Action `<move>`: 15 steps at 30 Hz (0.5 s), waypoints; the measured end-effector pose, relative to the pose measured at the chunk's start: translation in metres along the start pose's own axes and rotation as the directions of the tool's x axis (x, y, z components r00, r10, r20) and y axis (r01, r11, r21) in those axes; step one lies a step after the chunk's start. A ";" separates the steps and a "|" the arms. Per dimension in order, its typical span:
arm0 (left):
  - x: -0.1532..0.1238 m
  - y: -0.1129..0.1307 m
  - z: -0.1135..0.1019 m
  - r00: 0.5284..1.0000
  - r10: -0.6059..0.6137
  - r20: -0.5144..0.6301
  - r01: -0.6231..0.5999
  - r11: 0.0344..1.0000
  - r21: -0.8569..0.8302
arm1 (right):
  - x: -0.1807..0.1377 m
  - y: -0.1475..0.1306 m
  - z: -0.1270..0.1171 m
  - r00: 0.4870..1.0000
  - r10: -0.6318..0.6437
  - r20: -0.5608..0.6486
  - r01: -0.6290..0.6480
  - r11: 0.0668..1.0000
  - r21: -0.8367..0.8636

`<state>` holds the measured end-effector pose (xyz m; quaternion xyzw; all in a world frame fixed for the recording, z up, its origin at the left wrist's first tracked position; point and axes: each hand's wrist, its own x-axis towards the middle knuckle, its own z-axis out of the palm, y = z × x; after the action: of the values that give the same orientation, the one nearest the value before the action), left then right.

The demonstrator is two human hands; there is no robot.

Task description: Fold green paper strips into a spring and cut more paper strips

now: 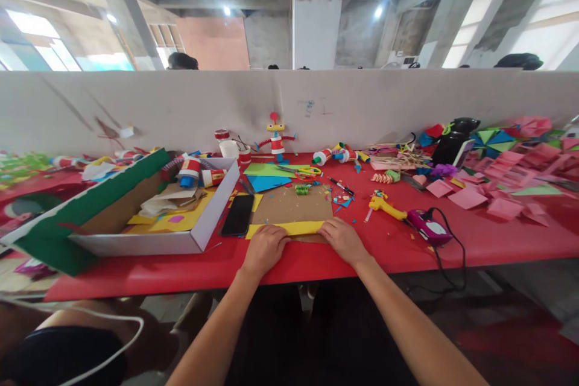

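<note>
A folded yellow paper strip (289,228) lies across the near edge of a brown cardboard sheet (292,205) on the red table (316,265). My left hand (265,248) presses down on the strip's left end, fingers curled. At the strip's right end my right hand (342,238) presses too, its fingers bent onto the paper. A black phone (237,215) lies just left of the cardboard.
An open white box (199,235) with a green lid and paper scraps stands at the left. Yellow scissors (307,171), a glue gun (384,205) with a pink plug, paper-cup figures (277,136) and pink folded papers (502,193) crowd the back and right. A white partition wall runs behind.
</note>
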<state>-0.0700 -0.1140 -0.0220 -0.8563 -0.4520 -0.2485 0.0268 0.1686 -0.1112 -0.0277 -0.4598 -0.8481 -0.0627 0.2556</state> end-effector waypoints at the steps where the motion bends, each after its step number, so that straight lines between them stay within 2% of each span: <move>1: 0.000 0.000 0.000 1.000 0.006 0.001 -0.006 1.000 0.016 | 0.000 0.000 0.000 1.000 0.008 0.004 -0.008 1.000 -0.007; 9: 0.003 0.001 -0.003 0.999 -0.032 -0.012 0.033 0.990 0.138 | 0.000 -0.001 -0.004 1.000 -0.023 0.008 0.022 0.998 0.060; 15: 0.003 0.000 -0.003 0.998 -0.054 0.009 0.052 0.987 0.150 | -0.001 -0.002 -0.005 0.999 -0.036 0.020 0.034 0.996 0.083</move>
<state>-0.0698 -0.1119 -0.0182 -0.8410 -0.4923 -0.2092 0.0813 0.1696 -0.1147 -0.0236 -0.4347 -0.8605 -0.0272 0.2643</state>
